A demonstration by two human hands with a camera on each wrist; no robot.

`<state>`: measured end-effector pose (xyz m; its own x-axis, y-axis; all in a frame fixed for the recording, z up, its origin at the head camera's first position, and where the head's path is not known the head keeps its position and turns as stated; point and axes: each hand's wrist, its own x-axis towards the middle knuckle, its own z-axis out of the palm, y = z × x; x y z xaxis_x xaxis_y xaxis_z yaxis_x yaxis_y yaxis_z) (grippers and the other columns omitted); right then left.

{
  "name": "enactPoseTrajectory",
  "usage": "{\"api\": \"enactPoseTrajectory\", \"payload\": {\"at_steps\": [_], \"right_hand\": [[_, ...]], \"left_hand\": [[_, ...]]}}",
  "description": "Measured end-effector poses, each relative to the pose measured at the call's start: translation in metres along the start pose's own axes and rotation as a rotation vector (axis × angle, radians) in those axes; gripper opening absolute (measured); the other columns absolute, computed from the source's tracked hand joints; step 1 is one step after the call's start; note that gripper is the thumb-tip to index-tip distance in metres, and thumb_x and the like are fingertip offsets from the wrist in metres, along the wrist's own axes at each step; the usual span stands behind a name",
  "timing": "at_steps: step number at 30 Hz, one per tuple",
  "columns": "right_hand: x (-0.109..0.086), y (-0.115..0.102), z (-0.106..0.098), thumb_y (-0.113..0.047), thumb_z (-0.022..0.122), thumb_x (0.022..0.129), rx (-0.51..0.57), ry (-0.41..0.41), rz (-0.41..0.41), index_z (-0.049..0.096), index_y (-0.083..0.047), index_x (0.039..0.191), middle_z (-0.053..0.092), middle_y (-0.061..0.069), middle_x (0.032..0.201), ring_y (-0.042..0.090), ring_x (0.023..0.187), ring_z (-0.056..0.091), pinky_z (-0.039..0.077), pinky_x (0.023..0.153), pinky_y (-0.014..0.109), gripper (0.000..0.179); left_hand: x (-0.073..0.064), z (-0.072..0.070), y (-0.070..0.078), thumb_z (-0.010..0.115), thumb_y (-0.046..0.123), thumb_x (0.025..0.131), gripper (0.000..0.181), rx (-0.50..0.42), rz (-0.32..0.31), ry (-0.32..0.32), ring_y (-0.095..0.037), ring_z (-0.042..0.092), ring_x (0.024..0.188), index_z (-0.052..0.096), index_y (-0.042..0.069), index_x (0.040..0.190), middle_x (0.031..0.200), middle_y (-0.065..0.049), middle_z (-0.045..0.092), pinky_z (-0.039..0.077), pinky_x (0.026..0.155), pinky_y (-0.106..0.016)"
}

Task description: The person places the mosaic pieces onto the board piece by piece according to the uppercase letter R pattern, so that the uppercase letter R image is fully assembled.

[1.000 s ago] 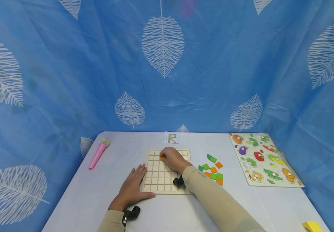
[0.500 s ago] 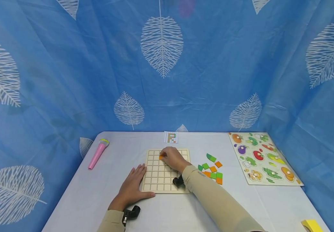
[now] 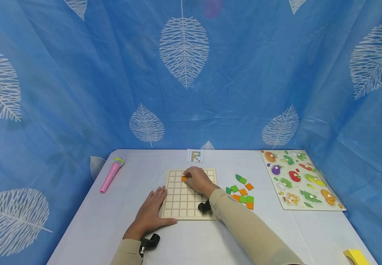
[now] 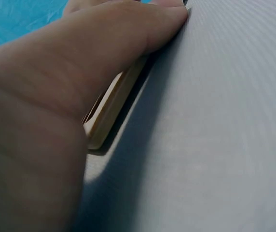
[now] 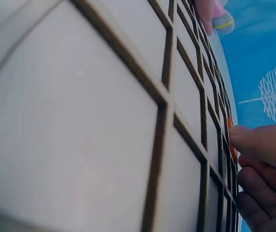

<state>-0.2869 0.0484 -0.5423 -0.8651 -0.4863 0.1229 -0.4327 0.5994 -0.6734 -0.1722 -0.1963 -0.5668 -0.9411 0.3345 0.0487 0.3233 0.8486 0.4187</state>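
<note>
A pale wooden grid board (image 3: 183,206) lies on the white table. My left hand (image 3: 149,214) rests flat along its left side, fingers spread and thumb at the near left corner. In the left wrist view the thumb (image 4: 147,29) lies along the board's edge (image 4: 116,106). My right hand (image 3: 199,180) reaches over the upper part of the board. Its fingers curl, with thumb and fingertips at an orange square tile (image 3: 184,179) in the second row from the top. The right wrist view shows the thumb on the orange tile (image 5: 233,152), low at the grid.
Right of the board lie loose green and orange tiles (image 3: 242,191). A pattern card (image 3: 195,155) lies behind it. A pink toy microphone (image 3: 110,176) is at left, a vegetable puzzle board (image 3: 301,180) at right, and a yellow block (image 3: 356,256) at the near right.
Both hands stay in place on the board. A little more of the orange tile shows beside the right fingers now. The whole view has shifted slightly.
</note>
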Motion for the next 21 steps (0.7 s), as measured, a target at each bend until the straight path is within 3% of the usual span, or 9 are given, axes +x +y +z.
{"api": "enactPoseTrajectory", "payload": {"at_steps": [7,21], "right_hand": [[-0.007,0.006,-0.009,-0.007,0.072,0.102,0.074,0.032,0.026,0.069,0.000,0.131,0.066,0.012,0.126,0.026,0.116,0.066,0.056,0.096,0.036,0.030],[-0.032,0.044,-0.044,-0.009,0.076,0.098,0.048,0.149,0.068,0.072,0.000,0.126,0.069,0.011,0.120,0.028,0.111,0.067,0.058,0.093,0.041,0.029]], "left_hand": [[-0.001,-0.001,0.000,0.074,0.085,0.072,0.129,0.002,0.013,0.006,-0.029,0.021,0.157,0.038,-0.001,0.162,0.169,-0.012,0.032,0.012,0.128,-0.048],[-0.003,0.001,0.000,0.075,0.084,0.071,0.128,-0.007,0.021,0.021,-0.028,0.022,0.157,0.039,-0.001,0.161,0.168,-0.012,0.033,0.012,0.128,-0.047]]}}
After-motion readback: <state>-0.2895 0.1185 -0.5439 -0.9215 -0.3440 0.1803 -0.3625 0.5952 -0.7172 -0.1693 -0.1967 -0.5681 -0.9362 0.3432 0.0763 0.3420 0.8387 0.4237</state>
